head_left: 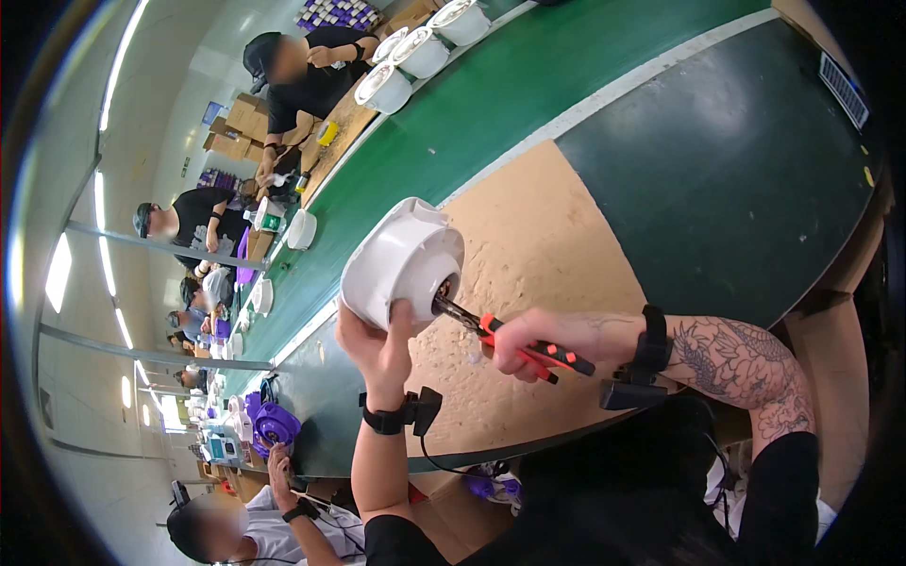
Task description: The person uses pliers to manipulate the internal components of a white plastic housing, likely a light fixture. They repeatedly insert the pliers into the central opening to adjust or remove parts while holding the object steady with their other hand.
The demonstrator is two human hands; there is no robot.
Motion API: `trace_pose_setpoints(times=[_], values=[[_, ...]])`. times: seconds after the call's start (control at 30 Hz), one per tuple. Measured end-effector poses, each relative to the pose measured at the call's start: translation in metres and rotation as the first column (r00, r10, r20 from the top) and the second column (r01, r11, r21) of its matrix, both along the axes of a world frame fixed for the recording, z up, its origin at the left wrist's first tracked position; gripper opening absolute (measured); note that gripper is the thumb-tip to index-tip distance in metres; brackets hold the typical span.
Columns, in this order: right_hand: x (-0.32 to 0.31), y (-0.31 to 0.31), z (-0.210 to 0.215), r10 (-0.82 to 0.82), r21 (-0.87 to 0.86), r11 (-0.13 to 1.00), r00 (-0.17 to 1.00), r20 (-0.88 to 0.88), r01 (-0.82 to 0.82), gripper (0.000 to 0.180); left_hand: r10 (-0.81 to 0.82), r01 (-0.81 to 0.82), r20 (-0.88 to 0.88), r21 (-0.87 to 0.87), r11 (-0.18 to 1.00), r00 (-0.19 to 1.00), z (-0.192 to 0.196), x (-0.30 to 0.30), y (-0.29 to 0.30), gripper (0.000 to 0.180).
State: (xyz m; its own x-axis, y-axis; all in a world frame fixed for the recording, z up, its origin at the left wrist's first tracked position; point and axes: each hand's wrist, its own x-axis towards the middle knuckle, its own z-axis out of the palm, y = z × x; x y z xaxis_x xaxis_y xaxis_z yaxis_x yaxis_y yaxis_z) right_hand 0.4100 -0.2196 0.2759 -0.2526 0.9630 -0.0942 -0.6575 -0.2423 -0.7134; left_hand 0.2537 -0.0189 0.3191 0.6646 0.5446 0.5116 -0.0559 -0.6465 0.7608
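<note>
My left hand (379, 351) is wrapped round a white plastic housing (394, 262), held tilted above the table with its round opening turned to the right. In my right hand (528, 341) are pliers (540, 353) with red and black handles. Their dark metal jaws reach into the housing's opening, where something copper-coloured shows. What the jaws touch inside is hidden. A worn cardboard sheet (557, 255) lies beneath both hands.
Beyond the sheet runs a green conveyor belt (566, 99) with white tubs (422, 53) at its far side. Co-workers sit along it. Close on my left, a person's hand (279, 472) is near a purple housing (276, 424). Dark green tabletop (717, 160) extends right.
</note>
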Motion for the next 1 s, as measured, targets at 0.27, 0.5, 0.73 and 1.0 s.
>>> trace_pose_setpoints(times=[0.27,0.5,0.73,1.0], values=[[-0.016,-0.005,-0.003,0.089,-0.043,0.996,0.988,0.13,-0.084,0.03,0.186,-0.179,-0.026,0.161,0.97,0.982,0.019,0.012,0.024,0.038],[-0.011,-0.001,0.006,-0.053,0.055,0.998,0.975,0.214,0.042,0.038,0.03,-0.087,-0.195,-0.291,0.953,0.98,0.019,0.0,0.036,0.031],[-0.015,0.007,-0.014,0.008,-0.114,0.993,0.931,0.366,0.036,0.038,-0.058,-0.022,-0.208,-0.361,0.932,0.977,0.01,0.003,0.029,0.038],[-0.012,0.003,-0.001,0.011,-0.122,0.992,0.921,0.39,0.04,0.04,-0.071,-0.003,-0.267,-0.267,0.964,0.961,0.02,-0.001,0.02,0.043]])
